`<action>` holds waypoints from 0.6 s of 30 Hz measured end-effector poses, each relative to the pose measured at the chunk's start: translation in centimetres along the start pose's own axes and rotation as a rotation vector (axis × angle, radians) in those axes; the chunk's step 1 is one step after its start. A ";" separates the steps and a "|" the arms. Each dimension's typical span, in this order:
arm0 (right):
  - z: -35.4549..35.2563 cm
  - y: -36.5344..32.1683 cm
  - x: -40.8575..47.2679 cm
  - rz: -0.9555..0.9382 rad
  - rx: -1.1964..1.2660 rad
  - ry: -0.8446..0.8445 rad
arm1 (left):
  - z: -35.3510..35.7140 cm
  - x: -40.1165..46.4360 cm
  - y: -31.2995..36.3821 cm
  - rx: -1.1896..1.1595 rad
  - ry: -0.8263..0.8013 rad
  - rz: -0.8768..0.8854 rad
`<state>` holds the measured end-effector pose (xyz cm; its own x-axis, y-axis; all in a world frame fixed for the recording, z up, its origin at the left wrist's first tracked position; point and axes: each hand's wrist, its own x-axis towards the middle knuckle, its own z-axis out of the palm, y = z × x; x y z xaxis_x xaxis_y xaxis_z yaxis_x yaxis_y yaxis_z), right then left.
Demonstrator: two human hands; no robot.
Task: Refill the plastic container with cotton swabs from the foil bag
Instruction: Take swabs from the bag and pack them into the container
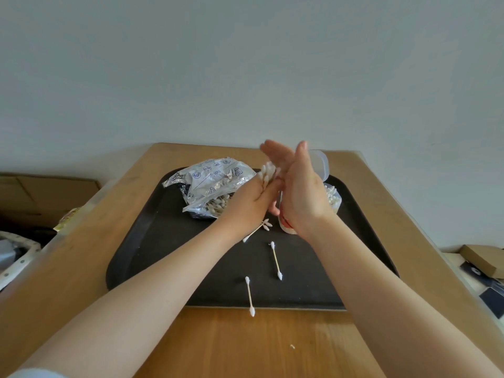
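My left hand (252, 199) and my right hand (301, 192) are raised together over the far side of the black tray (163, 241), fingers straight. They press a bundle of cotton swabs (268, 172) between them. The crumpled foil bag (211, 181) lies open on the tray left of my hands, with more swabs showing at its mouth (216, 207). Behind my right hand stands the plastic container (335, 200), partly hidden, with swabs inside and its lid (319, 162) flipped up. Three loose swabs lie near me: one under my left wrist (256, 230), one mid-tray (276, 260), one across the tray's front rim (249, 296).
The tray sits on a wooden table (245, 345) against a pale wall. Cardboard boxes (41, 192) and clutter lie off the table's left edge. A small box (484, 259) and dark items sit lower right.
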<state>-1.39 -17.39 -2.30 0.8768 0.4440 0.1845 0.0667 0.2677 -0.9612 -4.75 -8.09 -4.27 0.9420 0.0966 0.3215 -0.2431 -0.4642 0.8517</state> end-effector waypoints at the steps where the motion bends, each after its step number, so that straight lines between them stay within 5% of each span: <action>1: -0.1 -0.6 -0.3 -0.054 -0.140 -0.065 | -0.1 0.0 0.0 0.011 -0.036 -0.028; 3: -0.3 -1.6 -0.8 -0.133 -0.416 -0.133 | -0.4 0.0 0.4 -0.035 -0.094 -0.086; 7: -0.7 -0.6 -0.5 -0.303 -0.745 -0.003 | -1.0 0.4 0.3 0.019 -0.180 -0.116; 11: -1.9 0.2 0.0 -0.338 -0.823 0.111 | -1.1 0.2 0.2 -0.135 -0.187 -0.178; 18: -2.2 0.8 -0.5 -0.279 -0.783 -0.087 | -1.7 0.5 0.2 -0.116 -0.283 -0.279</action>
<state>-0.66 -19.29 -3.65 0.7415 0.5224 0.4211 0.6155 -0.2796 -0.7369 -4.67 -6.65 -3.26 0.9979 -0.0490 -0.0412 0.0214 -0.3510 0.9361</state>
